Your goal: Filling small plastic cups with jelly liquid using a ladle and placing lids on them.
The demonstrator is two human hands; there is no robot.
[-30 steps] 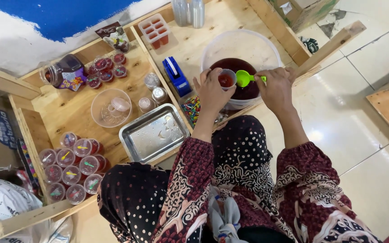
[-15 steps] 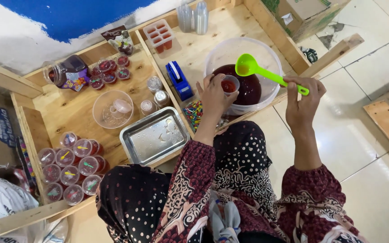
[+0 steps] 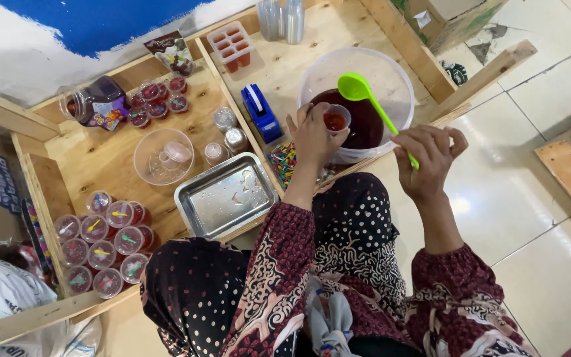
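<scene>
1. one view only, from a camera on the person's head, looking steeply down over their lap and patterned sleeves.
2. it faces forward onto a wooden tray table (image 3: pixel 100 155), with tiled floor (image 3: pixel 517 185) to the right.
3. both hands sit near frame centre at arm's reach: left hand (image 3: pixel 312 135), right hand (image 3: pixel 427 155).
4. the blue and white wall (image 3: pixel 67 33) fills the top left edge.
5. with no second view, nothing is shared.
</scene>
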